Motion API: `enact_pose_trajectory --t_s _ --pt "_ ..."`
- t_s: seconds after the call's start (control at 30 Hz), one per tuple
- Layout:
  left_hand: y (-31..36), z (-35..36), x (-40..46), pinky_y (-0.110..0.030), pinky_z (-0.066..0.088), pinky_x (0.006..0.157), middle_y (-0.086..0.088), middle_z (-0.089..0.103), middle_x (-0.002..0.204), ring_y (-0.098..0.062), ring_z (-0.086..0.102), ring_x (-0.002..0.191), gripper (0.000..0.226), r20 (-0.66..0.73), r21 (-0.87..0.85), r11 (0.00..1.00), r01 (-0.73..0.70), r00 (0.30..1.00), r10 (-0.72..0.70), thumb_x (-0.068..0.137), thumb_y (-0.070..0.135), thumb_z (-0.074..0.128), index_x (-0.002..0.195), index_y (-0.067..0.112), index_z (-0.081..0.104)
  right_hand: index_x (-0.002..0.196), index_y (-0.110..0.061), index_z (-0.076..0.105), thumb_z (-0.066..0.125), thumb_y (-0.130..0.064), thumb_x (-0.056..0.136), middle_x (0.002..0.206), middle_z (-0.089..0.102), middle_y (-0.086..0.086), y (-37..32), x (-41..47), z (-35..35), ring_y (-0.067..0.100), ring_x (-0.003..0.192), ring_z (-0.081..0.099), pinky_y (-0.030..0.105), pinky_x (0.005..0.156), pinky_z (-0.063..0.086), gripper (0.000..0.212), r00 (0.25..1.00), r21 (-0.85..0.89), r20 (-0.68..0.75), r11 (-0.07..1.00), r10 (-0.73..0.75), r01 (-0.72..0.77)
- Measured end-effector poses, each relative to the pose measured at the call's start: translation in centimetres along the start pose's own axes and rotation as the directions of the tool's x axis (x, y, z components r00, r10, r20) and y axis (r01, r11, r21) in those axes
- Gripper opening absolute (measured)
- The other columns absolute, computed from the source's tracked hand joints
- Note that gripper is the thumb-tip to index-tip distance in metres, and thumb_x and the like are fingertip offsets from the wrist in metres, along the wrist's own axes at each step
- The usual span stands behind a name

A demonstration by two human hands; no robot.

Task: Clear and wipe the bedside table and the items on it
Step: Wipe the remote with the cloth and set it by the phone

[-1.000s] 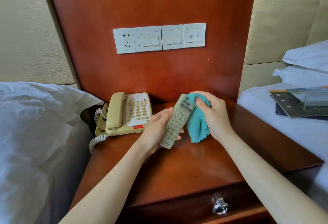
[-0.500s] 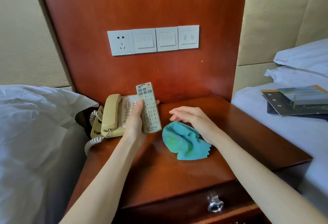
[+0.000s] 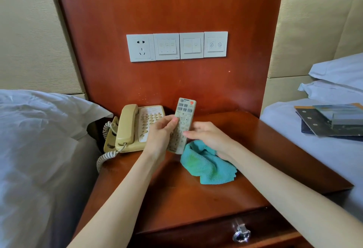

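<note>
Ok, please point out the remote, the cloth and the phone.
remote (image 3: 185, 111), head view, upper button area.
cloth (image 3: 206, 166), head view, middle of the folds.
phone (image 3: 127, 124), head view, on the handset.

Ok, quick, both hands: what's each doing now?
Left hand: grips the remote.
Right hand: fingers straight, touching the remote, holding nothing.

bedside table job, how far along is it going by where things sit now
Partly done: folders already lie on the bed, off the bedside table. In hand: the left hand grips the remote, the right hand reaches to it, and the teal cloth lies on the table. Left: the telephone remains there; whether the tabletop has been wiped is unclear.
</note>
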State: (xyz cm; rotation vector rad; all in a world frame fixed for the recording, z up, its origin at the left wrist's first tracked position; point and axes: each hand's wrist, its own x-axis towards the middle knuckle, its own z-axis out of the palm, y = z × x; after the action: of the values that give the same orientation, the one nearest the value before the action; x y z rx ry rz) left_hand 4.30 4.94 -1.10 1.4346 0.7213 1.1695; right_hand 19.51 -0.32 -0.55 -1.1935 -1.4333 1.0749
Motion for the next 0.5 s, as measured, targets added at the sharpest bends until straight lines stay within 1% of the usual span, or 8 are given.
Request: enact_pose_trajectory --t_s 0.07,0.1,0.17,0.23,0.3,0.37,0.4,0.5 --pt "0.2 -0.2 0.2 -0.027 0.047 0.083 0.013 0.069 0.116 -0.004 0.065 0.101 0.027 0.008 -0.074 0.997 0.025 1.000 -0.025 0.100 0.032 0.048 0.118 0.028 0.067 0.116 -0.017 0.066 0.060 -0.018 0.092 0.107 0.072 -0.002 -0.8 1.5 -0.6 0.016 0.104 0.066 0.035 0.089 0.050 0.025 0.996 -0.045 -0.080 0.998 0.033 -0.037" --pt "0.3 -0.4 0.3 -0.027 0.046 0.090 0.011 0.062 0.125 -0.006 0.061 0.110 0.031 -0.032 -0.134 0.990 0.033 0.999 -0.037 0.100 0.031 0.047 0.128 0.026 0.060 0.116 -0.016 0.065 0.058 -0.018 0.093 0.105 0.073 0.000 -1.2 2.3 -1.0 0.018 0.101 0.067 0.033 0.083 0.051 0.024 0.993 -0.047 -0.104 0.997 0.057 -0.062" --pt "0.6 -0.8 0.6 -0.028 0.044 0.100 0.003 0.058 0.129 -0.011 0.057 0.116 0.037 -0.210 -0.174 0.985 -0.019 0.978 -0.019 0.100 0.024 0.048 0.136 0.021 0.053 0.117 -0.008 0.063 0.056 -0.015 0.095 0.106 0.071 0.009 -1.6 4.1 -1.9 0.023 0.095 0.067 0.031 0.075 0.051 0.024 0.982 -0.002 -0.132 0.990 0.137 -0.138" --pt "0.9 -1.5 0.8 -0.025 0.048 0.094 0.000 0.064 0.114 -0.009 0.062 0.103 0.031 -0.390 -0.152 0.983 -0.099 0.920 0.032 0.098 0.016 0.046 0.127 0.016 0.059 0.116 0.000 0.060 0.053 -0.010 0.096 0.108 0.068 0.017 -1.3 5.6 -2.4 0.025 0.092 0.065 0.033 0.078 0.051 0.024 0.953 0.015 -0.169 0.967 0.252 -0.253" --pt "1.1 -2.1 1.0 -0.020 0.048 0.078 0.000 0.064 0.094 -0.007 0.061 0.082 0.025 -0.500 -0.175 0.973 -0.149 0.865 0.042 0.096 0.010 0.043 0.111 0.016 0.062 0.116 0.004 0.058 0.052 -0.007 0.096 0.104 0.068 0.018 -0.5 6.7 -2.1 0.025 0.090 0.066 0.032 0.078 0.053 0.023 0.921 -0.018 -0.197 0.938 0.335 -0.345" --pt "1.0 -2.7 1.2 -0.016 0.044 0.064 -0.001 0.061 0.083 -0.005 0.056 0.066 0.025 -0.557 -0.206 0.963 -0.172 0.830 0.029 0.095 0.007 0.037 0.099 0.020 0.058 0.115 0.005 0.058 0.053 -0.006 0.096 0.097 0.068 0.015 0.0 7.6 -1.4 0.022 0.083 0.067 0.028 0.065 0.055 0.023 0.907 -0.050 -0.207 0.922 0.367 -0.384" --pt "0.8 -2.9 1.3 -0.015 0.043 0.060 0.000 0.059 0.079 -0.004 0.053 0.061 0.026 -0.568 -0.215 0.960 -0.178 0.822 0.025 0.095 0.006 0.036 0.096 0.022 0.057 0.115 0.004 0.059 0.054 -0.006 0.095 0.096 0.068 0.015 0.1 8.1 -1.1 0.021 0.081 0.067 0.027 0.061 0.055 0.023 0.905 -0.062 -0.210 0.919 0.370 -0.390" --pt "0.5 -2.8 1.3 -0.015 0.042 0.058 0.003 0.058 0.075 -0.003 0.050 0.057 0.025 -0.568 -0.166 0.970 -0.177 0.821 0.053 0.096 0.007 0.036 0.093 0.024 0.054 0.111 0.002 0.059 0.059 -0.007 0.092 0.106 0.068 0.015 0.2 9.3 -0.3 0.021 0.083 0.069 0.029 0.065 0.058 0.021 0.901 -0.104 -0.239 0.914 0.361 -0.393"
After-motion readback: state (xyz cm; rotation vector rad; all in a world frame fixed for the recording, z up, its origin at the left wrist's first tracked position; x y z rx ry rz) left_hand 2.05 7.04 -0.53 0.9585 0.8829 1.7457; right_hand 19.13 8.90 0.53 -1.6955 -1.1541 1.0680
